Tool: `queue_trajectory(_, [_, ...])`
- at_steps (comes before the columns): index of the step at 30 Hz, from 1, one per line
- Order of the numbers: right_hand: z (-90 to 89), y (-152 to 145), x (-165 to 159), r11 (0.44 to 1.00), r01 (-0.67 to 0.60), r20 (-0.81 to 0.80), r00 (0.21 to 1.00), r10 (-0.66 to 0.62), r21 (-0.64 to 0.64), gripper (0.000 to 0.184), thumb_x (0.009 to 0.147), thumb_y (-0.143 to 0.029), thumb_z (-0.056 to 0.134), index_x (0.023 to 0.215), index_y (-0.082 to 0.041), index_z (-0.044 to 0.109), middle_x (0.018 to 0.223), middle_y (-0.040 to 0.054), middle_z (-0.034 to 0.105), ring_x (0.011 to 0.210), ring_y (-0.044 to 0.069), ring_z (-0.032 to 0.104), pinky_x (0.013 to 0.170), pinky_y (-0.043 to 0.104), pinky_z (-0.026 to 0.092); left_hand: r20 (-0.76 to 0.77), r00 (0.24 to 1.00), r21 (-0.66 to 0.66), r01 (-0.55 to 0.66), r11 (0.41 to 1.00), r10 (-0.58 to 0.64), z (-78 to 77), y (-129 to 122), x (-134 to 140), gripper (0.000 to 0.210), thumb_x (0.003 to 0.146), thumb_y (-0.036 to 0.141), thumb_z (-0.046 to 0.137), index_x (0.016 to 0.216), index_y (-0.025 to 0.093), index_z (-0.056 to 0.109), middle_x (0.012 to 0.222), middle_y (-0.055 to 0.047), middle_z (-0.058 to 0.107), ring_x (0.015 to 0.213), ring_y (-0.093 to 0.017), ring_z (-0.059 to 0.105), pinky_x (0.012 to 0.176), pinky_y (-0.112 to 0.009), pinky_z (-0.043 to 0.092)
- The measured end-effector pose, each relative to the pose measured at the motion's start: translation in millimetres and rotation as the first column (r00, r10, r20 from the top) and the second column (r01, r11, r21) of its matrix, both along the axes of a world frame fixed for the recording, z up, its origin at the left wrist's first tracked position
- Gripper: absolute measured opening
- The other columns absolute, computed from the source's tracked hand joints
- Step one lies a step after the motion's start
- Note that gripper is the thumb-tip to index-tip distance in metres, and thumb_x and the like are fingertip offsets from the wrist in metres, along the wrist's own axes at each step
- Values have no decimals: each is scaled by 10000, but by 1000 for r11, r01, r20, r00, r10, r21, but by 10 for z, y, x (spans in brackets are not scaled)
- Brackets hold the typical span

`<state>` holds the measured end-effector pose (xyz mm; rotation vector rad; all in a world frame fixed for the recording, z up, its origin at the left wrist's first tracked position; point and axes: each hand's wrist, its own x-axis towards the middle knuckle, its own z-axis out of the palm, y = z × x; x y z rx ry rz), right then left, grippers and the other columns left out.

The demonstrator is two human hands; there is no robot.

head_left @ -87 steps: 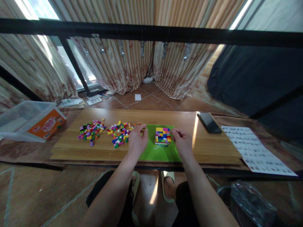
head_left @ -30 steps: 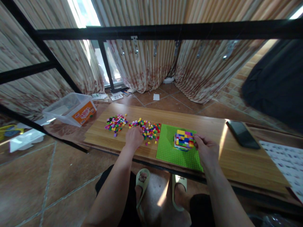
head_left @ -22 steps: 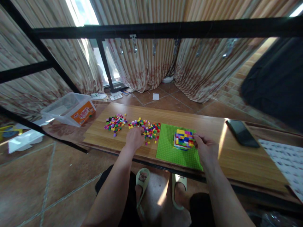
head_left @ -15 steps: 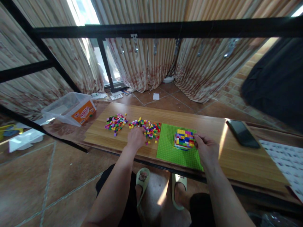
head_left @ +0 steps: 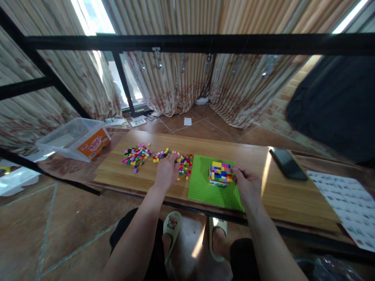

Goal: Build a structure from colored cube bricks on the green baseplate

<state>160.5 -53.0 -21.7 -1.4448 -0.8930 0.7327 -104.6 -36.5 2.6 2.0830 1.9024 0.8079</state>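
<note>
The left hand [head_left: 166, 171] is over loose bricks [head_left: 185, 163], the right hand [head_left: 247, 184] beside the block [head_left: 220, 174] on a green board [head_left: 200, 181]. I cannot tell whether either grips anything.

Two hands [head_left: 166, 171] [head_left: 249, 186], two brick piles [head_left: 137, 155] [head_left: 184, 162], one green baseplate [head_left: 199, 183]
On the baseplate, one brick block [head_left: 221, 173]; left of it, both piles, one clear box [head_left: 93, 145]; right of it, one phone [head_left: 288, 164], one printed sheet [head_left: 344, 205].

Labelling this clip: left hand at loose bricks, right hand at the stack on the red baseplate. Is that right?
No: the head view shows the baseplate green, not red. The left hand is at the loose bricks and the right hand at the stack.
</note>
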Motion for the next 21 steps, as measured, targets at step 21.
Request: queue_trajectory(21, [324,-244,-710,858,-486,226,866,447,166,119,831,-316,637,901,-233,685,795,7,663,716,149,598,666,276,465,733,633,-13,379,925,-249,139,-212,440,295,777,237,658,1062,189,603,829,-14,697,793,-144,667,766,-272,521])
